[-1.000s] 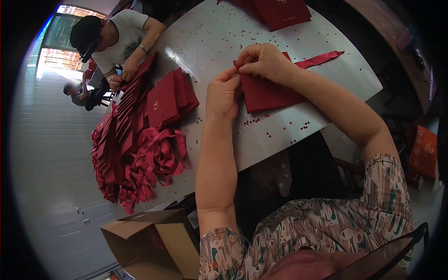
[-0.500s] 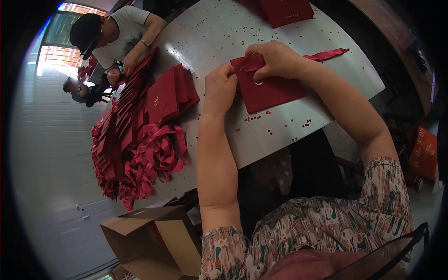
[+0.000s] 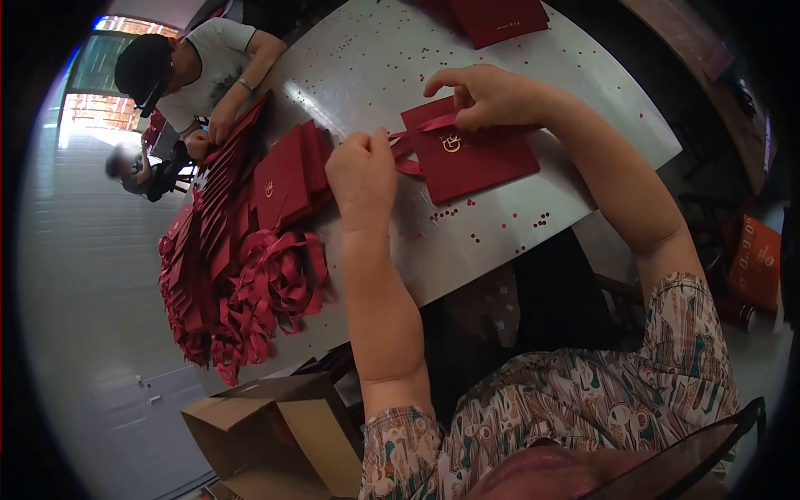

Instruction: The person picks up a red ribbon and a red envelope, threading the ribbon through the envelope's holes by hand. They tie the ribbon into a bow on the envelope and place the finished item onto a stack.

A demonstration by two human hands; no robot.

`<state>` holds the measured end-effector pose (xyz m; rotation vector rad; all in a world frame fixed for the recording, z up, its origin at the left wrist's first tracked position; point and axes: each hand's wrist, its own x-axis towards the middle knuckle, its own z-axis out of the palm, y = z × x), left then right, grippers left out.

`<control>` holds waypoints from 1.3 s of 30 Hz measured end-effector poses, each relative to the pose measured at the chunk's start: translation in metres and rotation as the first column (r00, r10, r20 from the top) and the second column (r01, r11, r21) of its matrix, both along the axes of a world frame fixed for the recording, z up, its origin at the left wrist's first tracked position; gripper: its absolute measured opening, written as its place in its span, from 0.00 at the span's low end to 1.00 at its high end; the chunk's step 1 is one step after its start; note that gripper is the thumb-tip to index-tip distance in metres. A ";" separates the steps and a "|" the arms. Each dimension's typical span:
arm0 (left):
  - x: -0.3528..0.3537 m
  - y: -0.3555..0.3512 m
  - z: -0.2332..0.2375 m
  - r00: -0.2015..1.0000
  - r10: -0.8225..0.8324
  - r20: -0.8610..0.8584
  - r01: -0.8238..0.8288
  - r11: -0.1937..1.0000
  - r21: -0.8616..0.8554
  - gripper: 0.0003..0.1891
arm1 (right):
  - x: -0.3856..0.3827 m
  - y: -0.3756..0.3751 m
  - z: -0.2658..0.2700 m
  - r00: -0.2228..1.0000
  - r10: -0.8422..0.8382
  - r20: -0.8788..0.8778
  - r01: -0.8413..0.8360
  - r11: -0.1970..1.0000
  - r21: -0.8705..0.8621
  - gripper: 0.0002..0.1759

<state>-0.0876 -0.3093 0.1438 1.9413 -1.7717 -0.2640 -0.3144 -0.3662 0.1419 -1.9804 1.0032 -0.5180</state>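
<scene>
A dark red paper bag (image 3: 487,167) with a gold emblem lies flat on the table in front of me. My left hand (image 3: 362,175) is closed just left of it, gripping a red ribbon (image 3: 407,152) that loops out from the bag's left edge. Over the bag's upper part, my right hand (image 3: 496,98) pinches another stretch of that ribbon between thumb and finger, its index finger arched. The palm side of my left fingers is hidden.
Stacked red bags (image 3: 283,179) and a heap of ribbon handles (image 3: 279,279) cover the table's left side. More red bags (image 3: 504,21) lie at the far edge. Small red dots litter the table (image 3: 583,142). A cardboard box (image 3: 267,425) stands below; a co-worker (image 3: 221,67) handles bags across.
My left hand has moved left, away from the bag, drawing ribbon out. The ribbon tail right of my right hand no longer shows. The gold emblem is now uncovered.
</scene>
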 end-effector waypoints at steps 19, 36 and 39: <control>-0.014 -0.029 -0.053 0.955 -0.265 -0.135 0.210 0.921 -0.328 0.08 | -0.041 -0.012 0.024 0.821 0.093 0.563 -0.331 0.881 0.338 0.10; -0.008 -0.029 -0.051 0.938 -0.195 -0.286 0.118 0.957 -0.265 0.10 | -0.032 0.009 0.028 0.957 0.233 -0.173 -0.234 0.972 0.014 0.09; -0.007 -0.026 -0.049 0.907 -0.160 -0.390 0.086 0.976 -0.203 0.10 | -0.041 0.023 0.029 0.928 0.191 -0.320 -0.230 0.969 -0.091 0.11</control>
